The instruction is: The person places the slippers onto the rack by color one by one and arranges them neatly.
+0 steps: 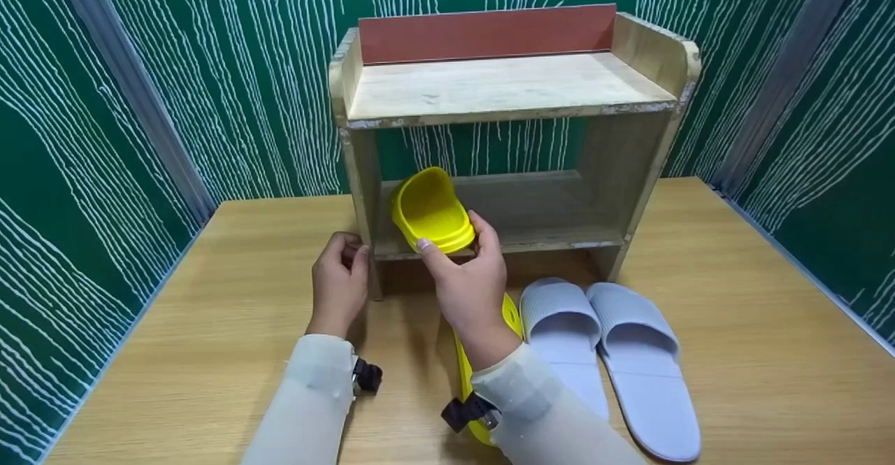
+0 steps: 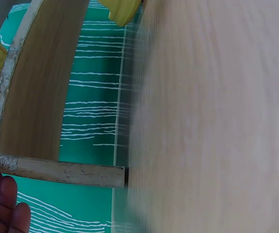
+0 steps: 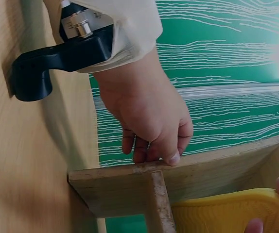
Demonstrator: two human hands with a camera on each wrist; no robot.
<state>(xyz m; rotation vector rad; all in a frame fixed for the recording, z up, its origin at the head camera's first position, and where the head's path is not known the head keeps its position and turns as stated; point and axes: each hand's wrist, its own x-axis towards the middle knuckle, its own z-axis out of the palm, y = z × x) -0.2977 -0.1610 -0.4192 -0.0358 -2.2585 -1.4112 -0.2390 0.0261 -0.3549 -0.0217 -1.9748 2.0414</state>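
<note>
My right hand (image 1: 472,287) grips a yellow clog (image 1: 437,206) by its heel end, thumb on the near side and fingers round the far side. The clog is tilted, toe pointing into the lower compartment of a small wooden shoe rack (image 1: 503,89). At the rack's left side panel, my left hand (image 1: 339,287) holds the front edge with curled fingers. Its thumb lies on that edge in the right wrist view, the fingers against the outer face. A second yellow clog (image 1: 464,367) lies on the table, partly hidden under my right forearm.
Beside the second clog, to the right, lies a pair of grey slippers, the left slipper (image 1: 563,332) and the right slipper (image 1: 647,381). The rack stands on a wooden table (image 1: 210,325). Green walls (image 1: 280,66) with white streaks close in the back and sides.
</note>
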